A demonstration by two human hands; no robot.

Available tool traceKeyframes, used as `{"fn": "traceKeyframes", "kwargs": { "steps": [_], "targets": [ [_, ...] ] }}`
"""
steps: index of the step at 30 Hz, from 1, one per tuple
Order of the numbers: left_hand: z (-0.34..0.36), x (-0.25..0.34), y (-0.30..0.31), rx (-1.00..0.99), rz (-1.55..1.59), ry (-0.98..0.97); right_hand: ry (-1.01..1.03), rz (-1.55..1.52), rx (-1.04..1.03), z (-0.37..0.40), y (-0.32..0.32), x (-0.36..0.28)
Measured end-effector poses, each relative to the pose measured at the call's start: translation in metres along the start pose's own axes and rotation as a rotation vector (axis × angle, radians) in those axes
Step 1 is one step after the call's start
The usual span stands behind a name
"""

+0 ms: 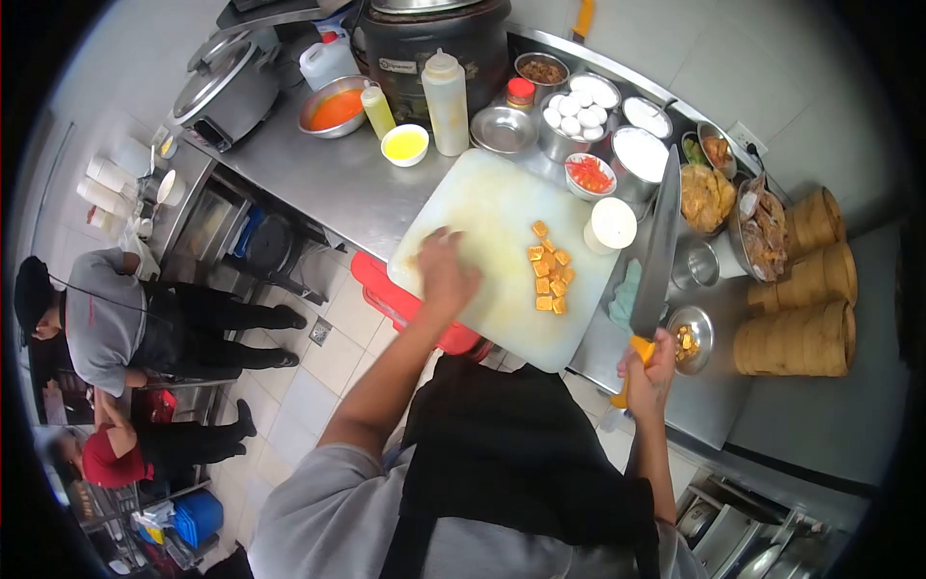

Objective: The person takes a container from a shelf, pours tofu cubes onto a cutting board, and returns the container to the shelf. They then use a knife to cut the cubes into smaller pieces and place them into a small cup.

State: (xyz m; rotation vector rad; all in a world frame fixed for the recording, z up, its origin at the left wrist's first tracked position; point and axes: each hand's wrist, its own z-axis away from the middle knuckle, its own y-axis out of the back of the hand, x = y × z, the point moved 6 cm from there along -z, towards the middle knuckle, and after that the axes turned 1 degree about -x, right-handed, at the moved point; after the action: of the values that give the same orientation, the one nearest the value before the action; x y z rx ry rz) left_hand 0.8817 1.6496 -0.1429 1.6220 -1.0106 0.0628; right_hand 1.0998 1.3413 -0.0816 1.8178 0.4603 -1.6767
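Note:
My right hand (648, 374) is closed around the orange handle of a large kitchen knife (660, 253), its blade pointing up and away past the right side of the white cutting board (492, 207). Over the board's left part is my left hand (448, 277), somewhat blurred, thumb apart from the fingers, with no object visible in it. Small crumbs show by its fingertips. Several golden-orange cubes (548, 270), like fried tofu, lie grouped on the board's right half. A white cup (611, 226) stands at the board's right edge.
Behind the board are a squeeze bottle (445, 106), a bowl of yellow liquid (405, 145), eggs (576, 116) and chopped red pieces (589, 175). Bamboo steamers (796, 336) and a small metal bowl (691, 340) are at right. Two people (111, 309) stand at left.

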Motion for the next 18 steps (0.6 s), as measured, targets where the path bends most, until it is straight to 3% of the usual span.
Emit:
{"fn": "traceKeyframes", "kwargs": {
  "steps": [1,2,7,10,13,15,18],
  "targets": [
    [0.006,-0.032,0.001,0.065,-0.002,-0.015,-0.115,-0.035,-0.069,-0.004,-0.009,0.006],
    [0.009,-0.048,0.002,-0.027,0.012,0.086,-0.228,-0.071,-0.137,-0.006,-0.019,0.012],
    [0.013,-0.032,-0.012,-0.122,0.189,-0.095,-0.344,0.214,-0.236,-0.009,-0.056,0.026],
    [0.026,0.004,-0.031,-0.161,0.284,-0.188,-0.009,0.645,-0.374,-0.006,-0.082,-0.002],
    [0.037,0.024,-0.034,-0.208,0.332,-0.218,0.051,0.838,-0.508,0.000,-0.101,0.010],
    [0.040,0.023,-0.024,-0.107,0.360,-0.225,0.054,0.858,-0.519,0.004,-0.108,0.016],
    [0.036,0.019,-0.026,-0.144,0.358,-0.272,0.086,0.911,-0.560,0.008,-0.116,0.017]
  ]
}}
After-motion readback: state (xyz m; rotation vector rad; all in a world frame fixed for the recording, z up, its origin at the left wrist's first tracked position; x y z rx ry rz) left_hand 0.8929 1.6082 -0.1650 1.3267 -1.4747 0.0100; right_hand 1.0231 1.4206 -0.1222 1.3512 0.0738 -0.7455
